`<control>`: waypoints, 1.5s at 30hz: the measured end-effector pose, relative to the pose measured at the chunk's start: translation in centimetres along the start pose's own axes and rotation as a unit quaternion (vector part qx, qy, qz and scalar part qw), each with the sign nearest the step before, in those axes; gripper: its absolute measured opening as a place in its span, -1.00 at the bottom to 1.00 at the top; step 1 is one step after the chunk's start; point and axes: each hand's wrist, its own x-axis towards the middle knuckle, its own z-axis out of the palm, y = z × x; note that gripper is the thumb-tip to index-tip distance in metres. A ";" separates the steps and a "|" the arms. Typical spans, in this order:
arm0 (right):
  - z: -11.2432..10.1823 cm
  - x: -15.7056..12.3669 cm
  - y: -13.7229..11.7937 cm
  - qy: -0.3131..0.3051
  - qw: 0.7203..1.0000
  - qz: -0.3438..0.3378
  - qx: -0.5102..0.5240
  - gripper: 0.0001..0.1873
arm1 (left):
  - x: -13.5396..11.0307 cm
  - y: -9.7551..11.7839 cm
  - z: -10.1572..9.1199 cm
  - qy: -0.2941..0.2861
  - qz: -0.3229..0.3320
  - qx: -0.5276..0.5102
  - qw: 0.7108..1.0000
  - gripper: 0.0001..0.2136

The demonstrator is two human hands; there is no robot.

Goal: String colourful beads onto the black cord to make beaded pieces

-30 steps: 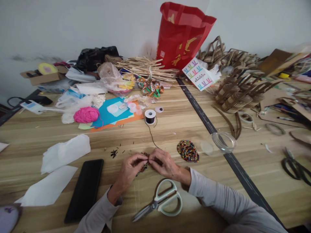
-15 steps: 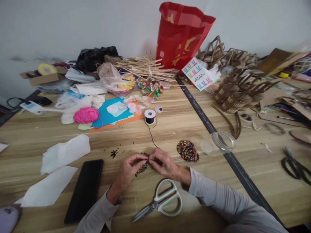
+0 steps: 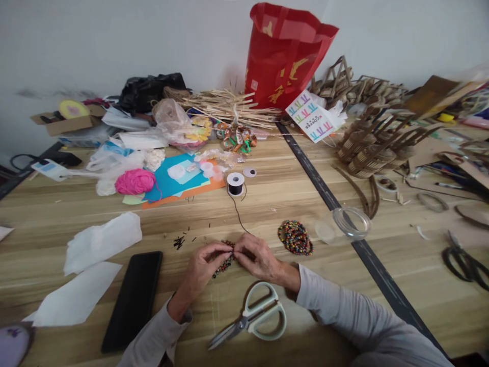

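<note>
Both hands meet above the table. My left hand pinches at a string of dark beads, which hangs and lies between the hands. My right hand is closed with its fingertips touching the left ones, on the black cord that runs back to a white spool. Where the fingertips meet, the fine detail is too small to make out. A coil of multicoloured beads lies right of my right hand. White-handled scissors rest just below the hands.
A black phone and white paper pieces lie at left. Short black cord bits are near my left hand. Pink yarn and a red bag stand farther back. Small woven baskets and black scissors are at right.
</note>
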 end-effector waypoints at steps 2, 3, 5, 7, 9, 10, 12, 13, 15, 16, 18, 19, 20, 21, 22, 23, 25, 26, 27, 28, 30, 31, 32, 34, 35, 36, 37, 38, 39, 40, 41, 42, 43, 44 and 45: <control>0.0 0.0 0.0 0.002 1.000 -0.001 0.001 -0.89 | 0.0 0.1 0.0 -0.001 0.001 0.000 1.000 -0.93; 0.0 0.0 0.0 0.003 1.000 -0.001 0.000 -0.90 | -0.1 0.1 0.1 -0.001 -0.003 -0.002 1.000 -0.94; 0.0 0.1 -0.1 0.005 1.000 -0.001 -0.001 -0.89 | -0.1 0.3 0.1 -0.001 -0.014 -0.004 1.000 -0.94; 0.0 0.1 -0.2 0.005 1.000 -0.002 -0.004 -0.89 | 0.0 0.4 0.2 -0.003 -0.023 -0.004 1.000 -0.94; -0.1 0.1 -0.2 0.004 1.000 -0.002 -0.005 -0.89 | 0.0 0.4 0.2 -0.002 -0.026 -0.006 1.000 -0.93; -0.1 0.1 -0.2 0.004 1.000 -0.003 -0.006 -0.89 | 0.0 0.4 0.2 -0.002 -0.025 -0.009 1.000 -0.93; -0.1 0.1 -0.1 0.002 1.000 -0.003 -0.006 -0.90 | 0.0 0.3 0.2 -0.001 -0.019 -0.015 1.000 -0.93; -0.1 0.0 -0.1 0.001 1.000 -0.002 -0.006 -0.90 | 0.0 0.3 0.2 0.000 -0.016 -0.016 1.000 -0.94; -0.1 0.0 -0.1 0.003 1.000 0.000 -0.005 -0.89 | 0.0 0.2 0.2 -0.001 -0.011 -0.018 1.000 -0.95; -0.1 0.0 -0.1 0.004 1.000 0.000 -0.004 -0.89 | 0.0 0.2 0.2 -0.002 -0.012 -0.017 1.000 -0.96; -0.1 0.0 -0.1 0.006 1.000 -0.001 -0.002 -0.88 | 0.0 0.3 0.2 -0.005 -0.015 -0.013 1.000 -0.96; -0.1 0.1 -0.1 0.006 1.000 -0.003 0.000 -0.89 | 0.0 0.4 0.2 -0.006 -0.016 -0.010 1.000 -0.96; -0.1 0.1 -0.2 0.005 1.000 -0.004 0.002 -0.89 | -0.1 0.5 0.2 -0.007 -0.017 -0.006 1.000 -0.96; -0.1 0.1 -0.2 0.004 1.000 -0.005 0.004 -0.89 | -0.1 0.5 0.2 -0.007 -0.017 -0.002 1.000 -0.96; -0.1 0.1 -0.2 0.003 1.000 -0.006 0.005 -0.90 | -0.2 0.6 0.2 -0.006 -0.017 0.002 1.000 -0.96; -0.1 0.1 -0.2 0.002 1.000 -0.007 0.005 -0.90 | -0.2 0.6 0.2 -0.006 -0.018 0.005 1.000 -0.96; -0.1 0.1 -0.2 0.001 1.000 -0.008 0.006 -0.90 | -0.3 0.6 0.2 -0.008 -0.023 0.011 1.000 -0.96; -0.1 0.1 -0.2 0.001 1.000 -0.008 0.008 -0.91 | -0.4 0.5 0.2 -0.010 -0.024 0.014 1.000 -0.96; -0.1 0.1 -0.2 0.000 1.000 -0.008 0.010 -0.91 | -0.4 0.4 0.2 -0.011 -0.024 0.018 0.999 -0.96; -0.1 0.1 -0.2 0.000 1.000 -0.007 0.012 -0.91 | -0.4 0.2 0.2 -0.013 -0.022 0.022 0.999 -0.96; -0.1 0.1 -0.2 0.002 1.000 -0.007 0.015 -0.91 | -0.4 0.0 0.2 -0.016 -0.016 0.029 0.999 -0.96; -0.1 0.1 -0.2 0.004 1.000 -0.008 0.015 -0.91 | -0.4 0.0 0.2 -0.018 -0.014 0.031 0.999 -0.96; -0.1 0.0 -0.2 0.007 1.000 -0.008 0.015 -0.91 | -0.4 0.0 0.2 -0.020 -0.013 0.032 0.999 -0.96; 0.0 0.0 -0.1 0.011 1.000 -0.010 0.015 -0.91 | -0.4 0.0 0.2 -0.022 -0.014 0.030 0.999 -0.96; 0.0 0.0 -0.1 0.013 1.000 -0.011 0.015 -0.91 | -0.4 0.1 0.3 -0.024 -0.015 0.028 0.999 -0.96; 0.0 -0.1 -0.1 0.013 1.000 -0.013 0.015 -0.91 | -0.5 0.1 0.3 -0.025 -0.016 0.024 0.999 -0.96; 0.0 -0.1 0.0 0.015 1.000 -0.014 0.015 -0.91 | -0.5 0.2 0.3 -0.026 -0.016 0.021 0.999 -0.96; 0.0 -0.1 0.0 0.015 1.000 -0.016 0.015 -0.90 | -0.5 0.2 0.3 -0.027 -0.016 0.017 0.999 -0.96; 0.0 -0.1 0.0 0.016 1.000 -0.018 0.015 -0.90 | -0.5 0.2 0.3 -0.028 -0.016 0.015 0.999 -0.96; 0.0 -0.1 0.0 0.017 1.000 -0.019 0.014 -0.90 | -0.5 0.2 0.3 -0.027 -0.015 0.014 0.999 -0.96; 0.0 -0.1 0.0 0.017 1.000 -0.019 0.014 -0.90 | -0.5 0.2 0.3 -0.025 -0.013 0.013 1.000 -0.96; 0.0 -0.1 0.0 0.017 1.000 -0.018 0.013 -0.90 | -0.5 0.2 0.3 -0.022 -0.013 0.013 1.000 -0.96; 0.0 -0.1 0.0 0.018 1.000 -0.017 0.012 -0.89 | -0.5 0.2 0.3 -0.019 -0.012 0.012 1.000 -0.97; 0.0 0.0 0.0 0.017 1.000 -0.014 0.011 -0.89 | -0.4 0.2 0.3 -0.017 -0.012 0.011 1.000 -0.97; 0.0 0.0 0.0 0.016 1.000 -0.012 0.010 -0.89 | -0.4 0.3 0.3 -0.014 -0.012 0.009 1.000 -0.97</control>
